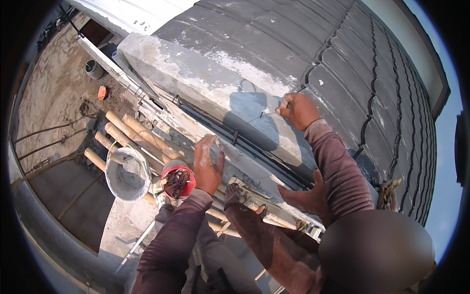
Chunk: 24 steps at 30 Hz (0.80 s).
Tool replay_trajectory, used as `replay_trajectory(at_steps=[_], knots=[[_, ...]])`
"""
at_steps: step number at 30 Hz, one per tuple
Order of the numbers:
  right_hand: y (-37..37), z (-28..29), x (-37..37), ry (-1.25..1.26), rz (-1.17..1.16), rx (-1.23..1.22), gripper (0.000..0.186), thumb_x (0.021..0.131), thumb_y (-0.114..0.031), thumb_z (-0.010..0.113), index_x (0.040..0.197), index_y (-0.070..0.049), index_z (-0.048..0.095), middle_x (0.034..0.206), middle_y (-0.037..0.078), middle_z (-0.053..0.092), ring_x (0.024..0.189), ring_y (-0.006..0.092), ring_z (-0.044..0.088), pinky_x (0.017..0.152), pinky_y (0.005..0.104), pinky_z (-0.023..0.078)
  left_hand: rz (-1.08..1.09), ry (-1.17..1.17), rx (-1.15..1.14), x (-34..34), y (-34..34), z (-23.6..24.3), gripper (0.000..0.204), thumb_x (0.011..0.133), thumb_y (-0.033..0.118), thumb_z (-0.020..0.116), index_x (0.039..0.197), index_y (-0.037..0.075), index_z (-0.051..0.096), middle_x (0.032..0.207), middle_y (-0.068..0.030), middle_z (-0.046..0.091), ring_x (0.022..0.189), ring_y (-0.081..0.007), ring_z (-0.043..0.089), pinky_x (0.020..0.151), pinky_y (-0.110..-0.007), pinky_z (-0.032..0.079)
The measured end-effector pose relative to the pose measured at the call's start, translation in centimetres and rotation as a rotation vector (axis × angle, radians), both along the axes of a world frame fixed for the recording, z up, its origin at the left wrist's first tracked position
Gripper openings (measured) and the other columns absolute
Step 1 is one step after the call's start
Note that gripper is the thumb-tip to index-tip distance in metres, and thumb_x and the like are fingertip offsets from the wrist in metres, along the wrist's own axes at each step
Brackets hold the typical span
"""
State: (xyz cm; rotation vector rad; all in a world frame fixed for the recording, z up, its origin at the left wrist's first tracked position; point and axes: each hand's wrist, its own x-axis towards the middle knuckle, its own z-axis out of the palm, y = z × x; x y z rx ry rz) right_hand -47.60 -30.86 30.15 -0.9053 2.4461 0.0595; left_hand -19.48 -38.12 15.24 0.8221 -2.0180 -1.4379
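Note:
My left hand (208, 166) rests at the near edge of a concrete ledge (230, 147), its fingers stretched forward and thumb apart. Farther right, my right hand (297, 110) is closed in a pinch on a thin string (270, 114) above a grey plastered wall top (196, 73). A small dark nail-like piece shows beside the string. Close to my left wrist is a red bucket (192, 182) with dark brown pieces inside. Another person's hand (311, 196), fingers spread, is at the ledge below my right forearm.
Grey roof tiles (293, 29) slope up beyond the wall. Dark rods (205, 120) run along the ledge's channel. A mortar bucket (128, 174) stands by bamboo poles (142, 134). The co-worker's foot (232, 192) is on the scaffold; ground with a pail (94, 69) lies far below.

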Motion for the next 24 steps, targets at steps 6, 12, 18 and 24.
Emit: replay_trajectory(at_steps=[6,12,18,24], knots=[[1.5,0.8,6.3,0.057,0.092,0.076,0.008,0.085,-0.014,0.065,0.087,-0.008,0.069,0.081,0.019,0.069,0.082,0.0403,0.068,0.076,0.0492,0.053,0.018,0.005,-0.012,0.0,-0.3,0.1,0.039,0.087,0.002,0.066,0.125,0.002,0.058,0.124,-0.0224,0.058,0.117,-0.0412,0.056,0.101,-0.045,0.046],[-6.4,-1.8,10.2,0.184,0.507,0.156,0.012,0.084,-0.012,0.061,0.087,-0.005,0.070,0.083,0.017,0.071,0.083,0.0357,0.071,0.075,0.0425,0.056,0.025,-0.053,0.014,0.0,-1.1,0.2,0.035,0.086,0.004,0.067,0.121,0.003,0.060,0.121,-0.0209,0.060,0.115,-0.0408,0.057,0.100,-0.046,0.045],[-7.3,0.6,2.3,0.393,0.336,0.354,0.017,0.085,-0.015,0.065,0.095,-0.005,0.074,0.093,0.019,0.073,0.092,0.0361,0.072,0.077,0.0435,0.058,-0.040,-0.055,-0.007,0.7,-0.6,1.0,0.036,0.087,0.007,0.067,0.122,0.002,0.060,0.122,-0.0217,0.059,0.116,-0.0417,0.056,0.099,-0.047,0.045],[-2.5,-0.3,9.4,0.243,0.348,0.242,0.014,0.084,-0.011,0.060,0.088,-0.005,0.073,0.089,0.019,0.073,0.088,0.0363,0.072,0.080,0.0442,0.057,-0.042,-0.084,0.091,6.4,-0.5,0.5,0.038,0.088,0.010,0.067,0.124,0.001,0.059,0.121,-0.0230,0.059,0.114,-0.0444,0.055,0.099,-0.048,0.045]])
